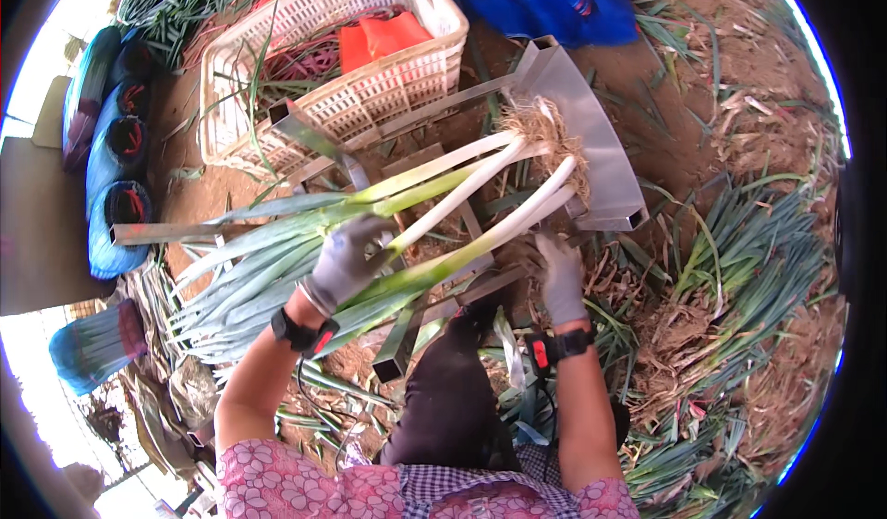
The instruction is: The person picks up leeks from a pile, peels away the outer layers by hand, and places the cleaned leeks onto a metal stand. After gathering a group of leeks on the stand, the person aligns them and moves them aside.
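Observation:
Several long leeks (pixel 457 207) lie across a metal frame (pixel 591 140), their rooted white ends at the right and green leaves fanning to the left. My left hand (pixel 346 262), in a grey glove, is curled around leek stalks where white turns to green. The undersides of its fingers are partly hidden. Just below the white ends is my right hand (pixel 557 279), also gloved; its fingers are apart and I see nothing held in them. The brown roots (pixel 545 138) hang together over the flat metal plate of the frame.
A white plastic crate (pixel 370 103) holding a red cloth and pink strings stands beyond the frame. Blue netting (pixel 545 6) lies at the far side. Wrapped blue bundles (pixel 120 177) are at left. More leeks (pixel 753 251) are heaped on the soil at right.

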`<action>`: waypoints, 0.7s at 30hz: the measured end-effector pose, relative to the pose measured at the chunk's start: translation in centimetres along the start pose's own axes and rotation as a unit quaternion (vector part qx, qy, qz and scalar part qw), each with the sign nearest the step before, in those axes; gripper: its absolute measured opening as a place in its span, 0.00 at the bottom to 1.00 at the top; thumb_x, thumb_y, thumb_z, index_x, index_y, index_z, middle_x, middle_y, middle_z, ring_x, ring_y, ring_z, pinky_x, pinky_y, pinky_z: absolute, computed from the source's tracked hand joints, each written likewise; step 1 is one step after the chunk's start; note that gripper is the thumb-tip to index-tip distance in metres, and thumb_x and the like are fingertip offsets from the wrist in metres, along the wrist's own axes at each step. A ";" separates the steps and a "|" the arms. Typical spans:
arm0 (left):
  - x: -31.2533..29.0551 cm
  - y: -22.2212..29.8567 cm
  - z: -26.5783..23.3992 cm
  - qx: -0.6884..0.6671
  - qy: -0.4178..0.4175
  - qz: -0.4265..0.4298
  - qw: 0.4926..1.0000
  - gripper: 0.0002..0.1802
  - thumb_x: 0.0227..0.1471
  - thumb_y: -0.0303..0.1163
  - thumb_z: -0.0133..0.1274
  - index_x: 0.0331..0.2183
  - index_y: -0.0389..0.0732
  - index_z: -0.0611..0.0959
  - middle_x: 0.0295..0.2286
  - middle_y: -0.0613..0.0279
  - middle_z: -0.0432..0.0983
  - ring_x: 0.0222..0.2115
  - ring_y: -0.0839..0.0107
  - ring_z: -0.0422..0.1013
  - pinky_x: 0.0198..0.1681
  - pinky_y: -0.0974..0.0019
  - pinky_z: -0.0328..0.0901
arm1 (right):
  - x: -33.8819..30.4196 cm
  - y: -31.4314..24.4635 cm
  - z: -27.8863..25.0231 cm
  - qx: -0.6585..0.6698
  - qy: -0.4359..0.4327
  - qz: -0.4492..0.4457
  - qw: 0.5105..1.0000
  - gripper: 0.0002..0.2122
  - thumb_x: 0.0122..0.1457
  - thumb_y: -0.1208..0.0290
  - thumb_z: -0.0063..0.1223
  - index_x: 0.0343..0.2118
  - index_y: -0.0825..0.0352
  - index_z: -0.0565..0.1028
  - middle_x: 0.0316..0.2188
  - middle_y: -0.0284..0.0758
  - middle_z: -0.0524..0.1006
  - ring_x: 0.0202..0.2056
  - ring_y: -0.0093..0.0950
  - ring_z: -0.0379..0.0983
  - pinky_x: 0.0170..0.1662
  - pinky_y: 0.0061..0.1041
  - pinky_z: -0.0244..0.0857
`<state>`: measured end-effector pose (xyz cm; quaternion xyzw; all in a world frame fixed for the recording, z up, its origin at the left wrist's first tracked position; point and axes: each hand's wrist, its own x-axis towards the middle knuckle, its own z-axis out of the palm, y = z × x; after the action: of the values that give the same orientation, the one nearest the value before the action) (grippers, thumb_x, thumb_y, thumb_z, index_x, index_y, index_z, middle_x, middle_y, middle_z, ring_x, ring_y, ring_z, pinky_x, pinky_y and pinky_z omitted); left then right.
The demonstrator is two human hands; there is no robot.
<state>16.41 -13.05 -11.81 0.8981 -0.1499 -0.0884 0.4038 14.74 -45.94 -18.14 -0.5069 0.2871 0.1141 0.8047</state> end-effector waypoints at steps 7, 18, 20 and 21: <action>-8.1 2.4 3.9 0.292 -0.067 0.034 0.953 0.33 0.42 0.44 0.54 0.50 0.41 0.70 0.35 0.56 0.72 0.34 0.56 0.68 0.42 0.55 0.60 | -3.3 5.3 -7.9 -0.311 0.045 -0.115 0.942 0.21 0.51 0.74 0.55 0.50 0.71 0.68 0.44 0.38 0.74 0.45 0.28 0.69 0.48 0.24 0.63; -5.8 1.4 2.2 0.409 0.014 -0.098 0.907 0.19 0.44 0.37 0.55 0.39 0.42 0.74 0.30 0.57 0.73 0.33 0.59 0.69 0.38 0.57 0.59 | -8.6 5.6 -6.0 -0.373 -0.074 -0.053 0.923 0.22 0.53 0.71 0.52 0.50 0.74 0.67 0.44 0.45 0.74 0.46 0.34 0.71 0.51 0.28 0.62; -5.9 1.4 2.3 0.413 0.053 -0.043 0.908 0.19 0.42 0.37 0.56 0.38 0.42 0.75 0.29 0.57 0.73 0.33 0.59 0.69 0.38 0.57 0.59 | -8.6 4.7 -6.2 -0.394 -0.077 -0.090 0.912 0.21 0.54 0.72 0.51 0.50 0.74 0.67 0.43 0.45 0.74 0.45 0.32 0.71 0.51 0.28 0.62; -6.3 1.1 3.3 0.420 -0.013 -0.107 0.901 0.20 0.39 0.36 0.57 0.37 0.42 0.75 0.30 0.57 0.72 0.34 0.59 0.69 0.39 0.57 0.60 | -8.5 4.8 -6.4 -0.364 -0.077 -0.088 0.924 0.21 0.54 0.73 0.51 0.50 0.74 0.67 0.43 0.44 0.74 0.45 0.32 0.71 0.50 0.28 0.62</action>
<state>9.33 -13.93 -12.92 0.9938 -0.0816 -0.0714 -0.0244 3.37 -48.49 -18.87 -0.7775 0.1171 0.1783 0.5916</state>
